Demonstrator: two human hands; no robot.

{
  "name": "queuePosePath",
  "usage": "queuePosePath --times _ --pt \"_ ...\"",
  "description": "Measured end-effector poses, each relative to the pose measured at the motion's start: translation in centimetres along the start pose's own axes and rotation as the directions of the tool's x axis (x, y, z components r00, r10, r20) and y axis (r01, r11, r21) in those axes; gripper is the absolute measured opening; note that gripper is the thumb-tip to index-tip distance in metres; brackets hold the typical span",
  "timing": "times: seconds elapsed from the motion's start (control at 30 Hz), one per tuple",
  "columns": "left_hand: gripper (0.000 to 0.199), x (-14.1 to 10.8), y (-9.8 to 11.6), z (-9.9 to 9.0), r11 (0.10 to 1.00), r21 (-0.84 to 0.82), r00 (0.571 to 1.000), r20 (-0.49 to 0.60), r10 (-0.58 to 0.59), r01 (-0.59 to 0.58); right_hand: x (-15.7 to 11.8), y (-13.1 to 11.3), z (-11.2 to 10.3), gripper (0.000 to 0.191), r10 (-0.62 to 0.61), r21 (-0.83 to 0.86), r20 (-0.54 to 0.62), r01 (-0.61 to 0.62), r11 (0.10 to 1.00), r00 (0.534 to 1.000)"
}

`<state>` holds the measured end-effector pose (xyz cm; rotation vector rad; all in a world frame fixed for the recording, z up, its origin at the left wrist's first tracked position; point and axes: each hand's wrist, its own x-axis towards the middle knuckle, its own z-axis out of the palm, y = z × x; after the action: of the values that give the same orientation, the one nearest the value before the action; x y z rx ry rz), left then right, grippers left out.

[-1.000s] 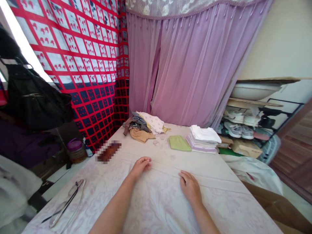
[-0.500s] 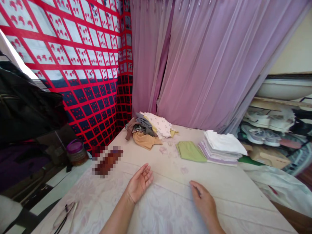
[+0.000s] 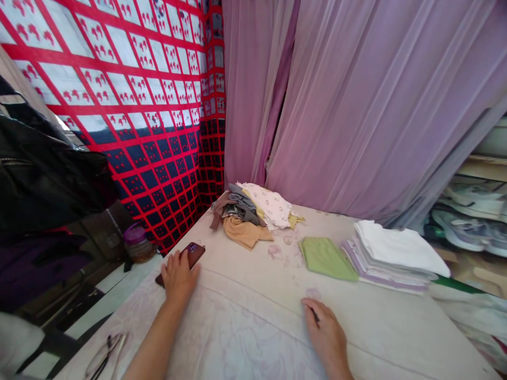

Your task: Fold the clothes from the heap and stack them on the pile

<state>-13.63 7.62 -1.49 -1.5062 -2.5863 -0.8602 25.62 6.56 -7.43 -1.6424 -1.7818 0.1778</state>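
From my head view, left to right: glasses [image 3: 105, 360] on the near left of the bed [image 3: 237, 316]. Lidded jar [image 3: 138, 247] beside the bed, purple lid on, brownish contents; can't tell what.

My left hand [image 3: 178, 278] is on the phone [image 3: 197, 252], fingers fairly wide across it, not wrapped round it. Phone lies flat near the bed's left edge, dark reddish back and camera lenses up. I'd judge it stiff, light to middling, smooth enough to slip, breakable if dropped; best hold is thumb and fingers on the long edges, off the lenses.

Next, loose clothes heap [image 3: 257, 214]: soft, floppy, would take a full-hand scoop.

My right hand [image 3: 327, 331] is low over the bed, fingers curled in narrow; dark spot by the thumb, can't tell if that's a held item or shadow. Beyond it, green folded cloth [image 3: 327, 257], soft, beside the white folded stack [image 3: 400, 250]; I'd support that from underneath or layers may slide.

Far right, shelf rack [image 3: 485, 161] holding shoes [image 3: 471, 229].
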Motion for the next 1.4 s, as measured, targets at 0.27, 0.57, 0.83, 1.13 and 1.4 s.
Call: queuePosePath --times 0.27,0.57,0.83,1.13,1.4 --pt "0.067 1.5 -2.2 -0.5 0.949 0.310 0.991 0.131 0.023 -0.063 0.0 -0.4 -0.2 0.038 -0.003 -0.027 0.010 0.004 1.000 1.000" --pt "0.064 3.5 -1.1 -1.9 0.974 0.196 0.965 0.256 0.062 -0.114 0.1 -0.6 -0.3 0.038 -0.012 -0.036 0.024 0.013 0.999 1.000" --pt "0.058 2.0 1.7 -2.9 0.244 -0.769 0.776 0.624 0.089 0.590 0.1 -0.7 -0.3 0.036 -0.016 -0.031 0.010 0.017 0.999 1.000" --pt "0.059 -0.5 1.5 -1.7 -0.281 -0.566 0.632 0.691 0.352 0.775 0.2 -0.9 -0.4 0.036 0.013 -0.011 0.025 -0.012 1.000 1.000" --pt "0.050 2.1 1.0 -2.9 0.536 -0.718 0.846 0.534 0.013 0.445 0.1 -1.3 -0.5 0.034 -0.008 -0.003 0.010 0.008 1.000 1.000"
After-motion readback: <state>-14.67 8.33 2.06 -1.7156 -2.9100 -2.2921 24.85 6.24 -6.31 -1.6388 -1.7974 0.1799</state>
